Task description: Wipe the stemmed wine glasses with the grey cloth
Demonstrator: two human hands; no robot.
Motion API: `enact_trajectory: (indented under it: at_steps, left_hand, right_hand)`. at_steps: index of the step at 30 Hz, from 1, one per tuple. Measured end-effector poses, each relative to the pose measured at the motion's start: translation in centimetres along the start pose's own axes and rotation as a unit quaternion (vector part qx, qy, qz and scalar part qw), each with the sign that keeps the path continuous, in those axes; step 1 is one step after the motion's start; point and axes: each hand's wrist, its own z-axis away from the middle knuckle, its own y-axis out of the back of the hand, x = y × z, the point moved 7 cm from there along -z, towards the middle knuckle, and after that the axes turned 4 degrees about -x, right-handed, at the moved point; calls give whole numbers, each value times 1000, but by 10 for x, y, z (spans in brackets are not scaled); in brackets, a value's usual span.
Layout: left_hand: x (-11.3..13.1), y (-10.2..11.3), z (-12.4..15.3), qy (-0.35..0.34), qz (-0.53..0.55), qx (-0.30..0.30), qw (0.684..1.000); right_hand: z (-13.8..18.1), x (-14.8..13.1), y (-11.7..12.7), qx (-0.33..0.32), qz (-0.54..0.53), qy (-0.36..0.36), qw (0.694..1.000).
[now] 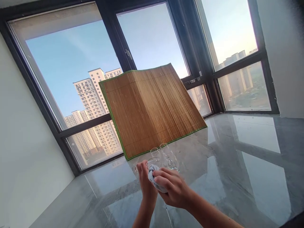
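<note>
Glossy marble surface, ribbed bamboo mat at window | our left hand grips clear glass | right hand curled on soft grey cloth | two glasses behind.

Three glasses, one mat, one cloth

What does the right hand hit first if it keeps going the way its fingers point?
Probably the clear glass held in the left hand. The right hand points up-left, pressing a pale cloth at that glass. Two more glasses stand just beyond; depth there is unclear.
</note>
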Motion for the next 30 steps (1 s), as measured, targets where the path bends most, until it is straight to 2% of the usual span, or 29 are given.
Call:
enact_trajectory:
  at_steps: [2, 5, 9, 12, 15, 17, 21, 24, 27, 30]
  left_hand:
    - [5, 0, 0, -34, -16, -8, 999]
    - [7, 2, -1, -57, -40, -1, 998]
    - [1, 8, -4, -36, -50, 49, 997]
    - [-4, 12, -4, -16, -36, 82, 996]
    - [-6, 12, -4, 3, -19, 88, 996]
    - [-7, 12, -4, 11, -18, 88, 996]
    - [-2, 12, -4, -50, -16, 87, 995]
    - [-4, 11, -4, -62, 2, 81, 995]
    - [-10, 4, -4, -9, 58, 51, 997]
    - [-16, -10, -3, 50, 162, -4, 986]
  right_hand:
    - [1, 2, 2, 8, 15, 4, 1000]
    - [4, 11, 8, 54, 27, -13, 998]
    - [9, 25, 15, 120, -22, -81, 989]
    - [12, 34, 13, 140, -52, -149, 977]
    - [15, 44, 5, 121, -69, -234, 962]
    - [16, 48, -1, 96, -92, -261, 956]
    - [16, 51, -11, 33, -158, -290, 943]
    - [15, 57, -13, 21, -255, -343, 904]
    - [13, 61, -13, 42, -385, -392, 835]
    - [11, 66, -8, 83, -481, -417, 767]
